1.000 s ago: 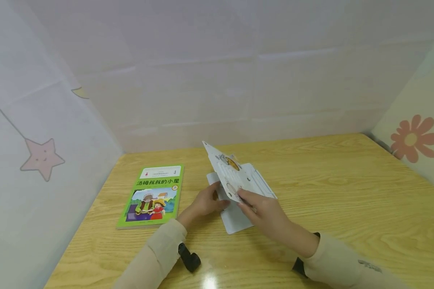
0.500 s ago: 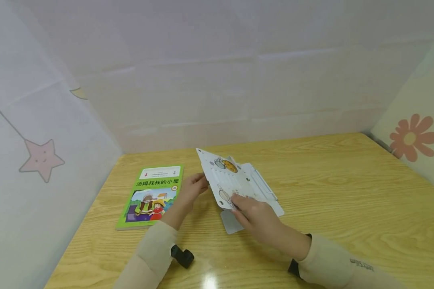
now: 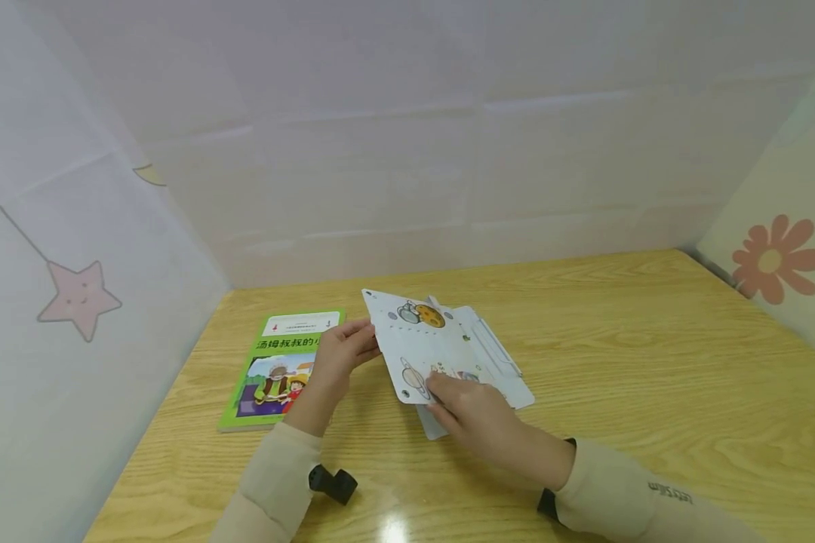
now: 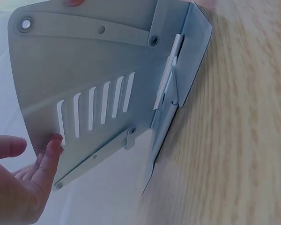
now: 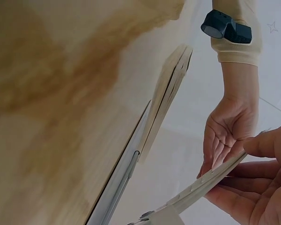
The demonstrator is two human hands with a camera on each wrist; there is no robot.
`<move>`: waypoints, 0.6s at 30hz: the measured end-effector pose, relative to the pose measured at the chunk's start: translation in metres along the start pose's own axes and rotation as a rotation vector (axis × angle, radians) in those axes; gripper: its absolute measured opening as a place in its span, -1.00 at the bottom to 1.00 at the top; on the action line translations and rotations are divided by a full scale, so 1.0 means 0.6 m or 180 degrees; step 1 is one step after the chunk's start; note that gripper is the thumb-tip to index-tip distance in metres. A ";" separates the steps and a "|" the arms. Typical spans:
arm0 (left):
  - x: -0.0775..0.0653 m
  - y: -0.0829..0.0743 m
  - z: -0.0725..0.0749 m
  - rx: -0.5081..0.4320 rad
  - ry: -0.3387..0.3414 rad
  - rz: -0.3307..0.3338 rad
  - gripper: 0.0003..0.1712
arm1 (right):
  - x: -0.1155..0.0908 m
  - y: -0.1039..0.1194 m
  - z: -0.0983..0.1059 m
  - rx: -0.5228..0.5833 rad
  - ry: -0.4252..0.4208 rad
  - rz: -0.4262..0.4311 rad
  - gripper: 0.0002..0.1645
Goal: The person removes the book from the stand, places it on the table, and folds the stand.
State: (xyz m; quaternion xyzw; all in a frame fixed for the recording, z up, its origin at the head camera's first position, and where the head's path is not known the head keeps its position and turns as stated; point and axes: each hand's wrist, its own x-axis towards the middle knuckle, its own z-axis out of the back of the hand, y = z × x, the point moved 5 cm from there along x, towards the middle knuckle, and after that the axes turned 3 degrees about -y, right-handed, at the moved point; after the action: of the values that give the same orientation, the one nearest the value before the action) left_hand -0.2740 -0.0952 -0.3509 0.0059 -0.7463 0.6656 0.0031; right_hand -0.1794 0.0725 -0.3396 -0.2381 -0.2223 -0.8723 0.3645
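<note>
A white metal book stand (image 3: 414, 339) printed with planets and an astronaut has its panel raised at a slant over its base. My right hand (image 3: 478, 415) pinches the panel's near edge, thumb on the printed face and fingers behind, as the right wrist view also shows. At the panel's left edge is my left hand (image 3: 342, 351). Its fingers (image 4: 44, 164) are extended and touch the plain back by the slots, while the thumb stays apart. Hinged strips and a wire support (image 4: 171, 77) show on the stand's underside in the left wrist view.
A green-bordered picture book (image 3: 281, 377) lies flat on the wooden table (image 3: 652, 354), partly behind my left hand. Pale printed sheets (image 3: 407, 151) stand around the back and sides of the table.
My left hand has come out from beneath the panel and moved left to its edge. The panel has tipped lower toward the left, with my right hand still holding it.
</note>
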 end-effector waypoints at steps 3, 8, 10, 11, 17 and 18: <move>-0.001 0.002 0.002 0.0095 -0.0086 0.0007 -0.75 | 0.002 0.002 -0.002 0.0007 0.0075 0.0019 -0.66; -0.004 0.006 0.008 0.0283 -0.0276 0.0153 -0.76 | 0.004 0.005 -0.009 -0.0019 0.0333 -0.0033 -0.67; -0.005 0.009 0.010 0.0322 -0.0313 0.0204 -0.76 | 0.004 0.007 -0.013 -0.0046 0.0453 -0.0089 -0.66; -0.005 0.011 0.011 0.0344 -0.0329 0.0219 -0.75 | 0.004 0.007 -0.014 -0.0058 0.0500 -0.0112 -0.66; -0.004 0.026 0.020 0.0539 -0.0429 0.0297 -0.77 | 0.005 0.016 -0.028 -0.0254 0.0717 -0.0066 -0.65; -0.004 0.029 0.022 0.0572 -0.0443 0.0317 -0.78 | 0.005 0.017 -0.031 -0.0301 0.0743 -0.0029 -0.64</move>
State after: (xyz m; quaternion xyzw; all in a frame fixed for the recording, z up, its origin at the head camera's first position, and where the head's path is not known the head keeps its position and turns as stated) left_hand -0.2718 -0.1065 -0.3695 0.0153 -0.6814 0.7271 -0.0823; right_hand -0.1782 0.0539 -0.3500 -0.1508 -0.1381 -0.9053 0.3723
